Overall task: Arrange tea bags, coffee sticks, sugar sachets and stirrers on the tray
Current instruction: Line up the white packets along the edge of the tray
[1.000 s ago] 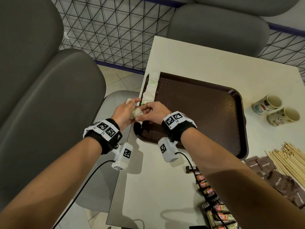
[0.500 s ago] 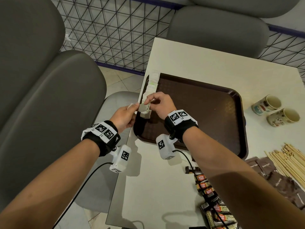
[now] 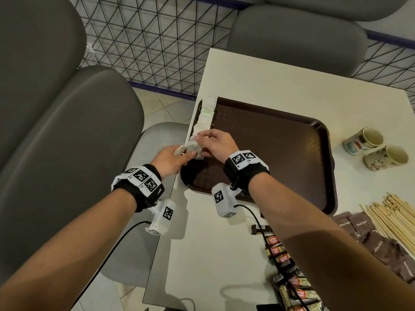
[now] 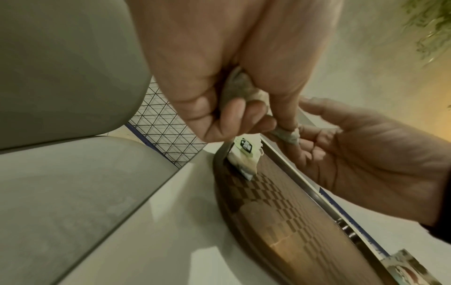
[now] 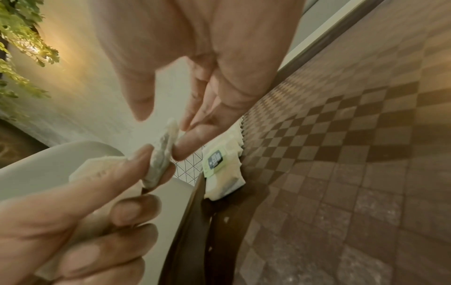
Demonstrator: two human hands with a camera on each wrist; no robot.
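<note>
Head view is showing us working at the left edge of the brown tray (image 3: 280,153), where a row of tea bags (image 3: 205,117) is already lying along the rim. Our left hand (image 3: 170,159) is gripping a small stack of spare tea bags (image 4: 240,89) in curled fingers, and our right hand (image 3: 216,144) is pinching a single tea bag (image 5: 162,152) between thumb and forefinger, holding it just above the near end of the row. We are judging the tea bags as partly laid, with a few yet to go down. Everything else is waiting on the tabletop (image 3: 280,81): the coffee sticks (image 3: 289,286) near our right forearm, the brown sugar sachets (image 3: 370,241) beside them, and the wooden stirrers (image 3: 395,218) heaped at the right edge. Most of the tray is lying bare. Two paper cups (image 3: 377,149) are resting on their sides beyond it.
</note>
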